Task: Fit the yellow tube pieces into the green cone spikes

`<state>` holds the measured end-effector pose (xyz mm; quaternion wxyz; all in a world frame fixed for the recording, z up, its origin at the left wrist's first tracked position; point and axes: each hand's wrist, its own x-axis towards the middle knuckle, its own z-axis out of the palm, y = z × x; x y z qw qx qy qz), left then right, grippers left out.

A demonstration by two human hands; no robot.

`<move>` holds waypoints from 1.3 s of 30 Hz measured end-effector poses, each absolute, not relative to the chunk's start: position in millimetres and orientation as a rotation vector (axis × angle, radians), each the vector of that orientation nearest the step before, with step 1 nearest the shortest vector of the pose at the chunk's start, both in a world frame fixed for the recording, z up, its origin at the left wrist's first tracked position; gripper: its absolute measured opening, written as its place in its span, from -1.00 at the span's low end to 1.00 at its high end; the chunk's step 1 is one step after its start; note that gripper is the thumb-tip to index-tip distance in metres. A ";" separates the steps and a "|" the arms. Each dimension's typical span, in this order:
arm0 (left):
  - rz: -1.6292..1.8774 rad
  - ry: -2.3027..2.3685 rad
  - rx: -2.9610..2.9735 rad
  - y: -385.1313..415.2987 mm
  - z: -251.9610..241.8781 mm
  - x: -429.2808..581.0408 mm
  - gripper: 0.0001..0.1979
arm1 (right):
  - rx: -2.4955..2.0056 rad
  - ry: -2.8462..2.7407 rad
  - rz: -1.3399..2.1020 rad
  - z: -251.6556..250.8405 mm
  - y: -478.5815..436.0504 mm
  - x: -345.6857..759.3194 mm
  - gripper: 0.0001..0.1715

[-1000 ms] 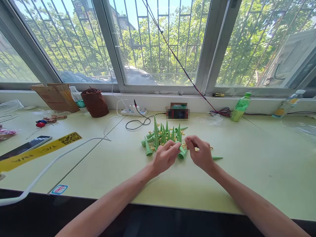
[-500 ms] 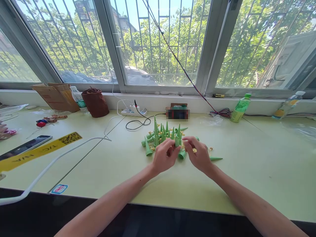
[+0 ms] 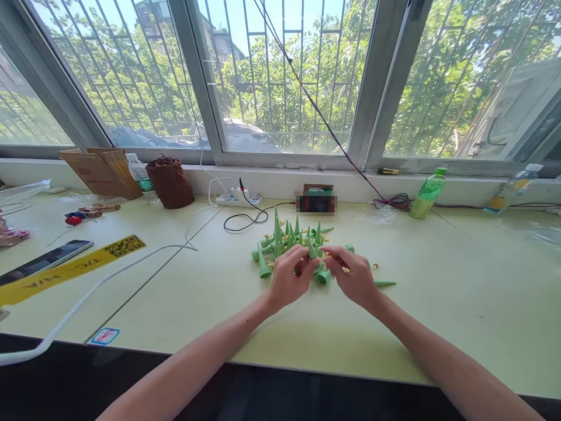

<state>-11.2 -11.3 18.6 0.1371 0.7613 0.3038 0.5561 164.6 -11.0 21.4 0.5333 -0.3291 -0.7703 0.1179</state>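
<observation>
My left hand is closed around a green cone-shaped watering spike, its narrow end pointing up. Thumb and forefinger of my right hand are pinched together right beside that spike; whatever is between them is too small to make out. Behind and around both hands lies a cluster of similar green spikes, some upright and some on their sides, with small yellow valve pieces among them. One green spike with a round open end lies between my hands. Another lone spike rests to the right of my right hand.
At the back stand a power strip, a small box with a blurred front and a green bottle. A brown pouch and a cardboard box are back left. A white cable crosses the left side near a phone.
My right fingertips have moved slightly left, closer to the spike in my left hand. That spike now leans a little to the left.
</observation>
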 end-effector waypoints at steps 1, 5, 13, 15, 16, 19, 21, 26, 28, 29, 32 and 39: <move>1.612 0.870 2.209 -11.1 18.4 -11.1 -0.90 | -0.797 -1.837 0.282 21.7 -11.1 164.5 -0.80; 1.654 0.827 2.244 -10.9 15.8 -10.2 -0.94 | -0.854 -1.851 0.282 23.4 -12.1 164.2 -0.76; 1.688 0.782 2.379 -10.4 14.6 -11.3 -0.88 | -0.881 -1.911 0.040 24.4 -10.4 165.6 -0.62; 1.701 0.753 2.413 -10.3 14.6 -11.8 -0.86 | -0.894 -1.919 0.015 24.6 -10.3 165.5 -0.57; 1.702 0.737 2.433 -10.4 14.6 -12.0 -0.85 | -0.902 -1.921 0.012 24.6 -10.3 165.3 -0.55; 1.696 0.706 2.489 -11.1 14.5 -12.1 -0.81 | -0.923 -1.932 0.034 24.1 -10.1 164.6 -0.53; 1.693 0.720 2.494 -11.7 14.6 -11.6 -0.82 | -0.928 -1.940 0.061 23.4 -9.6 164.5 -0.52; 1.674 0.766 2.396 -12.4 14.9 -8.6 -0.92 | -0.929 -1.938 0.157 22.5 -8.6 164.1 -0.52; 1.650 0.793 2.308 -12.8 15.6 -7.7 -0.96 | -0.920 -1.938 0.177 23.4 -9.2 163.8 -0.51; 1.637 0.808 2.259 -13.1 16.3 -7.2 -0.93 | -0.914 -1.941 0.184 24.0 -9.8 163.7 -0.52; 1.600 0.844 2.118 -15.0 20.8 -6.2 -0.84 | -0.880 -1.963 0.207 26.1 -11.6 164.4 -0.53; 1.473 0.829 1.894 -19.4 31.0 -5.7 -0.75 | -0.760 -2.058 0.282 26.6 -11.7 170.4 -0.63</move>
